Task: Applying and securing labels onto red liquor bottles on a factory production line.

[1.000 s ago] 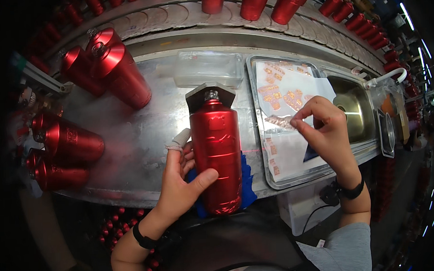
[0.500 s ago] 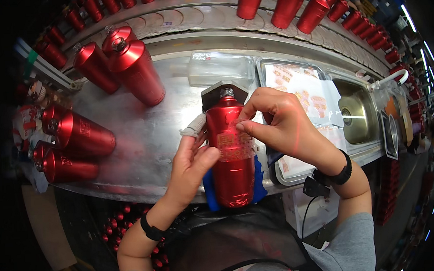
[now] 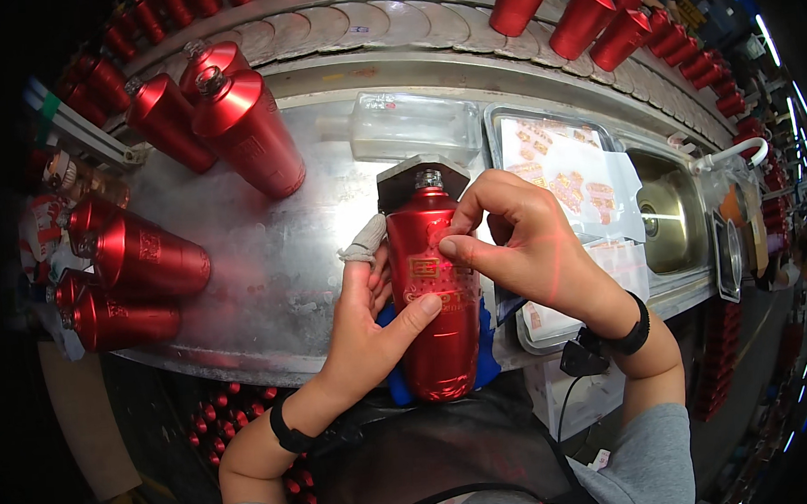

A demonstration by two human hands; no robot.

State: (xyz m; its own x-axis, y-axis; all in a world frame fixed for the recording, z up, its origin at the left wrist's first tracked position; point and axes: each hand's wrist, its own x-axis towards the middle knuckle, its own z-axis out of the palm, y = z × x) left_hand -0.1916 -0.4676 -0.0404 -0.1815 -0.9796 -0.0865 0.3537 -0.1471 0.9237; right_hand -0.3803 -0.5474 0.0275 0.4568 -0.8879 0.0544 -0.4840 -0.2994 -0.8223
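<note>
A glossy red bottle [image 3: 439, 349] with a bare glass neck lies tilted in front of me, its neck pointing away. Its lower part rests on a blue cloth [image 3: 488, 343], and a dark angular metal rest [image 3: 400, 182] stands behind its neck. A thin clear decal [image 3: 425, 267] with gold marks lies over the bottle's front. My left hand [image 3: 363, 312] grips the bottle's left side, thumb pressed on the front over the decal; a whitish wrap covers one fingertip. My right hand [image 3: 516, 243] pinches thumb and forefinger at the decal's upper part; the pinched edge is mostly hidden.
Several red bottles [image 3: 250, 137] stand at the left of the metal table [image 3: 244, 322]. A clear rectangular container [image 3: 413, 125] sits behind the metal rest. To the right are a tray [image 3: 494, 140] with printed decal sheets [image 3: 567, 186] and a sink [image 3: 667, 213]. A conveyor [image 3: 394, 25] carries bottles beyond.
My left thumb has moved down and right across the bottle's front. The gold lettering lies flatter and lower on the bottle. Bottles on the conveyor have shifted right.
</note>
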